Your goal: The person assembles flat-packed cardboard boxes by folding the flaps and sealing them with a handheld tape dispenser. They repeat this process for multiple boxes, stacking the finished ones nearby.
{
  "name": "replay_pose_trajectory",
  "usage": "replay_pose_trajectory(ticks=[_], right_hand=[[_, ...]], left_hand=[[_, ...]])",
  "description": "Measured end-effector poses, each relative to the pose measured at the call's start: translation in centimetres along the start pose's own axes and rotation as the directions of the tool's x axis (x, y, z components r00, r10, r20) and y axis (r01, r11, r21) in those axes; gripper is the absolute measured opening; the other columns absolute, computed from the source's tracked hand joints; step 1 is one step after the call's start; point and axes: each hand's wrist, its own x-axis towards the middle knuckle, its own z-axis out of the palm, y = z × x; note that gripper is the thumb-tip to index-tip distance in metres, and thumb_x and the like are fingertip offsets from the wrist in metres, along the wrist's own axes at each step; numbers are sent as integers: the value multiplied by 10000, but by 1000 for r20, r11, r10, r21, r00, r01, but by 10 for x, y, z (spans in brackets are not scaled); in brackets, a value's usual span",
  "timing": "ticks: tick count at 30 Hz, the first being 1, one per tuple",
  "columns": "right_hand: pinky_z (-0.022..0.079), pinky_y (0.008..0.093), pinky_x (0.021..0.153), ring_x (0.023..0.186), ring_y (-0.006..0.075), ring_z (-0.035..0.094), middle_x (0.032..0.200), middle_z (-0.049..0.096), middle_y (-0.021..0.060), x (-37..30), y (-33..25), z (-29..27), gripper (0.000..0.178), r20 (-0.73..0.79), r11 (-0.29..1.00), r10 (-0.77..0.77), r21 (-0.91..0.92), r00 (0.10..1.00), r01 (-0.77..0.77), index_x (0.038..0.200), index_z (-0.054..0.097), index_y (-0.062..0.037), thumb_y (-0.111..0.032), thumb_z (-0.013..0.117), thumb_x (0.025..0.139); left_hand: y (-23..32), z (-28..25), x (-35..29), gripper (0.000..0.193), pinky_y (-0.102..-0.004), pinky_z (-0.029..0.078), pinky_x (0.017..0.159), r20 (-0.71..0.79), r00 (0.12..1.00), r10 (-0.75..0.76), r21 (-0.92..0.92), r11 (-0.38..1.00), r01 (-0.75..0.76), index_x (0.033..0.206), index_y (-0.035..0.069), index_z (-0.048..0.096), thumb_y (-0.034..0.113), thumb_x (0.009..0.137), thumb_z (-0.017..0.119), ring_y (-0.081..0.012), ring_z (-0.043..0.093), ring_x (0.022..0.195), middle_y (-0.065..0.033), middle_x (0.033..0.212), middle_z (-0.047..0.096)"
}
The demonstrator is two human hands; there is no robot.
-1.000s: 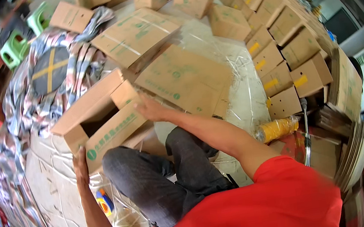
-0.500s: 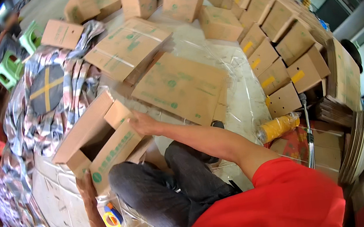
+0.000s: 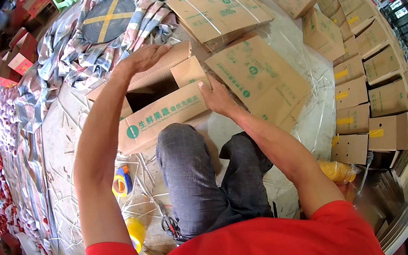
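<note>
In front of my knees stands a cardboard box (image 3: 166, 113) with green print, its top flaps raised around a dark opening. My left hand (image 3: 146, 59) reaches over it and rests on the far flap, fingers stretched out. At the box's right end, my right hand (image 3: 217, 95) grips the corner, thumb on the near flap and fingers behind the short end flap. A blue-and-orange tape dispenser (image 3: 122, 181) lies on the floor by my left knee. Closer to me are a yellow tape roll (image 3: 135, 233) and scissors (image 3: 170, 227).
A flattened carton (image 3: 262, 81) lies to the right, with a strapped carton bundle (image 3: 220, 12) beyond it. Stacked boxes (image 3: 353, 102) line the right side. A striped cloth (image 3: 66, 58) with a dark round pad (image 3: 108, 19) is at far left. Loose white straps litter the floor.
My left hand has left the box's near left corner and moved to its far flap. My right hand stays at the right end. The view has turned, and the box appears more level.
</note>
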Motion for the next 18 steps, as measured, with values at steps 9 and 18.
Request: replay_pose_trajectory(ticks=[9,18], right_hand=[[482,529,1017,1176,521,623,1221,651,374,-5,-9,-5,649,-56,980,-158,-132,986,150,1459,447,119,-367,521,1035],[507,541,962,1131,521,641,1197,664,357,-12,-9,-8,635,-29,975,-188,-123,982,183,1465,440,108,-347,526,1030]], left_hand=[[24,123,-54,526,-653,219,1236,-341,918,203,306,947,-96,1618,391,374,520,1109,347,-484,335,1496,-179,1692,289],[28,143,-53,598,-654,196,1240,-410,893,187,452,892,21,1653,339,299,553,1097,337,-487,322,1493,-207,1683,285]])
